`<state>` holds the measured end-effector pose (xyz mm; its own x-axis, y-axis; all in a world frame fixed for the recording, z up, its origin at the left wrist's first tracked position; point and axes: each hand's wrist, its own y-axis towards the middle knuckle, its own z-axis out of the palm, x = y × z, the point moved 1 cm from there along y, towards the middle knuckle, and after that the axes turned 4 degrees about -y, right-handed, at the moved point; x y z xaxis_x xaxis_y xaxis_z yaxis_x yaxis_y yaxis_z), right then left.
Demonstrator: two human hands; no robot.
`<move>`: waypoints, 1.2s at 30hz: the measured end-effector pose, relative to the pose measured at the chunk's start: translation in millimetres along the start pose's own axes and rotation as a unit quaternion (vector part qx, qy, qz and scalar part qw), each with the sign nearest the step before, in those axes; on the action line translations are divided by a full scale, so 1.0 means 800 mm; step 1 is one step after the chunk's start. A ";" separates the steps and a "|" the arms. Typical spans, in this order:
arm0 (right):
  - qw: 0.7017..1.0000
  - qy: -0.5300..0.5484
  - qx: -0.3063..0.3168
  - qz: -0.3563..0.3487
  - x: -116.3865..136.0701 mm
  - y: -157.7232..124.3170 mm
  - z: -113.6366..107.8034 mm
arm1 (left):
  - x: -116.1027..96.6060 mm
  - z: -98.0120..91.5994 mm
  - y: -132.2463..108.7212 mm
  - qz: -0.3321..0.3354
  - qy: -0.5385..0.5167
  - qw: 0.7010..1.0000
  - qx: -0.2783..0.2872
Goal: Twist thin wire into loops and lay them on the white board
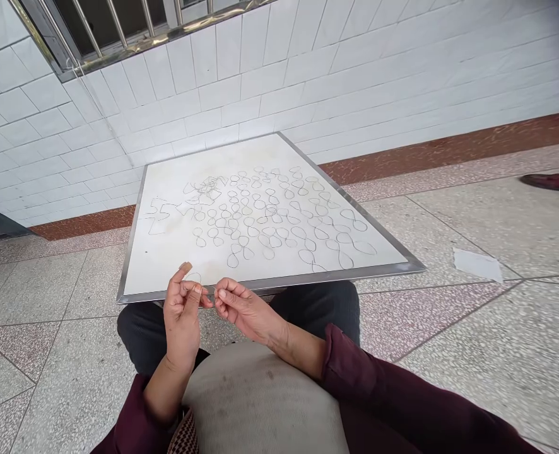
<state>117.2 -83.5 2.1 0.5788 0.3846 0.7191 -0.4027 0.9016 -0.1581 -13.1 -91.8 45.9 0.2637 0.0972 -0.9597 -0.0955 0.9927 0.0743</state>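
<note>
Just over the near edge of a white board with a metal rim, my two hands meet. My left hand pinches a thin dark wire between thumb and finger, and a small loop of it rises above the fingertips. My right hand is closed, thumb against fingers, close beside the left fingertips; it seems to grip the same wire, though its end is hidden. Many thin figure-eight wire loops lie across the board. A tangled bunch of wire and loose bent pieces lie at its left.
The board rests over my knees, its far side by a white tiled wall. A barred window is above. On the speckled floor are a white paper-like piece and, farther right, a dark red shoe.
</note>
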 end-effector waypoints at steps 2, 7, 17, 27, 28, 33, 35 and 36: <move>1.000 -0.024 -0.014 -0.012 -0.002 0.000 -0.003 | 0.000 -0.001 0.000 0.003 0.007 1.000 0.005; 0.990 -0.128 -0.004 -0.052 0.009 -0.001 -0.007 | 0.003 -0.003 0.001 -0.010 0.030 0.999 0.033; 0.967 -0.234 -0.053 -0.089 0.030 0.003 -0.008 | 0.011 -0.001 0.003 -0.100 0.092 0.985 0.107; 0.957 -0.267 -0.065 -0.092 0.031 0.005 -0.014 | 0.018 -0.012 0.002 -0.126 0.012 0.986 0.111; 0.957 -0.268 -0.062 -0.093 0.031 0.005 -0.015 | 0.019 -0.013 0.002 -0.126 0.009 0.986 0.107; 0.951 -0.290 -0.059 -0.093 0.033 0.004 -0.016 | 0.019 -0.016 0.004 -0.139 0.021 0.985 0.096; 0.947 -0.300 -0.056 -0.099 0.035 0.002 -0.017 | 0.018 -0.016 0.003 -0.145 0.025 0.985 0.094; 0.944 -0.307 -0.053 -0.104 0.036 0.002 -0.018 | 0.017 -0.016 0.003 -0.148 0.026 0.984 0.094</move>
<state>143.4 -68.3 12.9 0.1033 0.0389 0.9939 -0.2342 0.9721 -0.0137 -21.9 -89.2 29.4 0.2032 -0.1981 -0.9589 0.1583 0.9731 -0.1675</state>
